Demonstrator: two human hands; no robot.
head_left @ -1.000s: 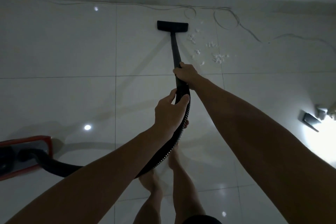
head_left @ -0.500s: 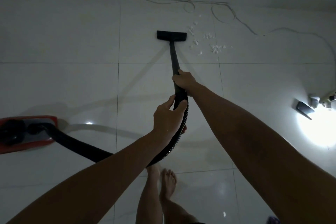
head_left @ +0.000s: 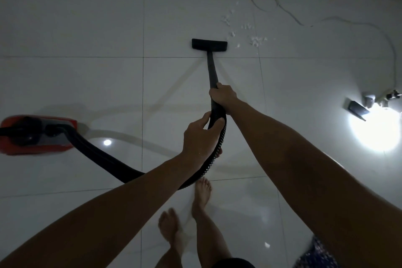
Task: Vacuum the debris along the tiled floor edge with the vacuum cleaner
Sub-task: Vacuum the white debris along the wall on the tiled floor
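Right hand (head_left: 223, 97): fingers wrapped round wand (head_left: 212, 72), frame centre.
Left hand (head_left: 201, 135): fingers curled round hose (head_left: 104, 156).
Nozzle (head_left: 209, 44): flat on floor (head_left: 87, 28), left of crumbs (head_left: 256, 41).

One head-worn wide view looks steeply down at the tiled floor (head_left: 87, 28).

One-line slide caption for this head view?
Both hands steer a black vacuum wand, nozzle beside scattered white debris.

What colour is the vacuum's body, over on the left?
Red, with a black top and hose socket; the vacuum body shows in the head view, the only view.
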